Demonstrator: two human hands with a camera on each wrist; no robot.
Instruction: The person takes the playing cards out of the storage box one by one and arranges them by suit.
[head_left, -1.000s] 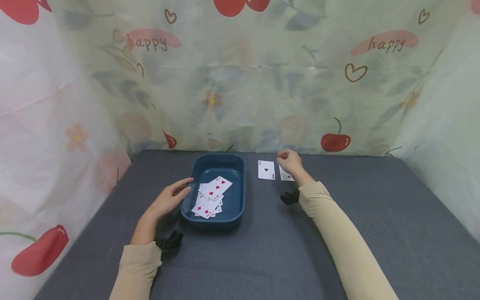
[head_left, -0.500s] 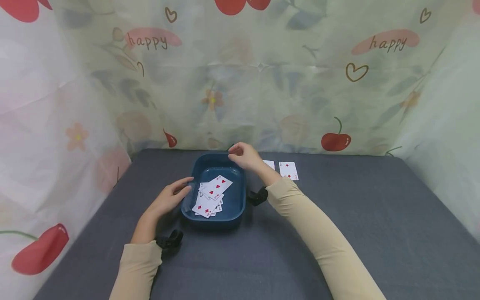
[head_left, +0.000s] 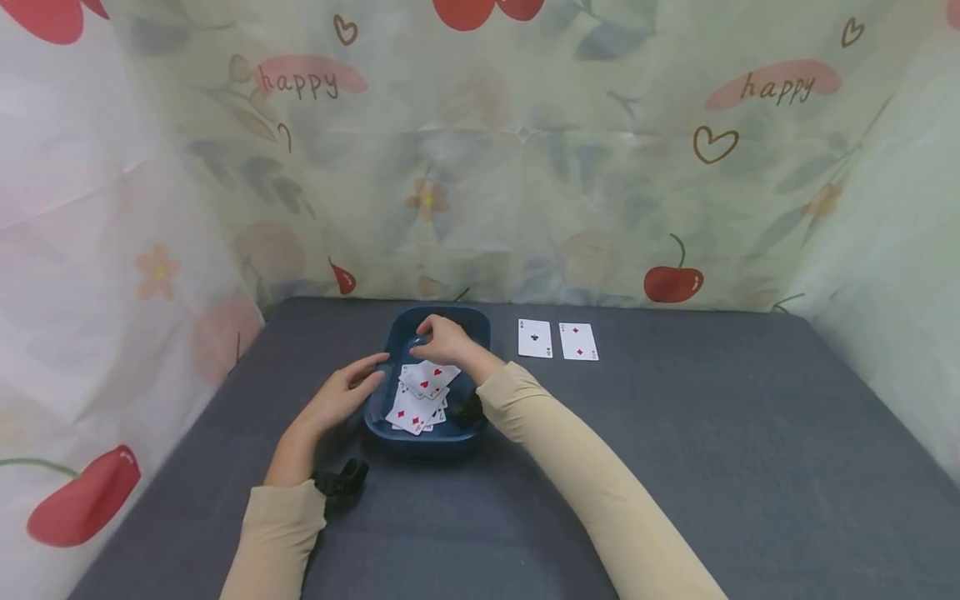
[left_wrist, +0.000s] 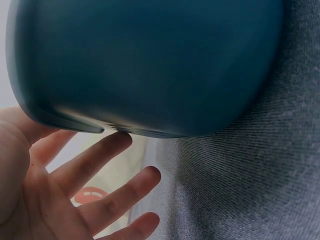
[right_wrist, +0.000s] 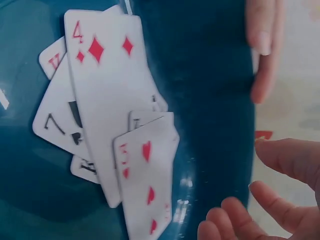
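A blue plastic tub (head_left: 427, 447) holds several playing cards in a loose pile. On top lie a three of hearts (right_wrist: 145, 180) and a four of diamonds (right_wrist: 100, 95), with a seven of spades (right_wrist: 56, 112) partly covered. My right hand (head_left: 447, 342) hovers over the far part of the tub, beyond the pile, its thumb and fingers apart and holding nothing. At the tub's left rim rests my left hand (head_left: 339, 398); in the left wrist view its fingers are spread, one touching the outer wall.
Face up on the grey cloth (head_left: 750, 433), right of the tub, lie an ace of clubs (head_left: 535, 338) and a two of diamonds (head_left: 578, 342), side by side and apart. A patterned curtain (head_left: 517, 208) stands behind the table.
My right hand has moved left from the two of diamonds, past the tub's far right corner, to above the cards inside. The left hand stays at the rim.
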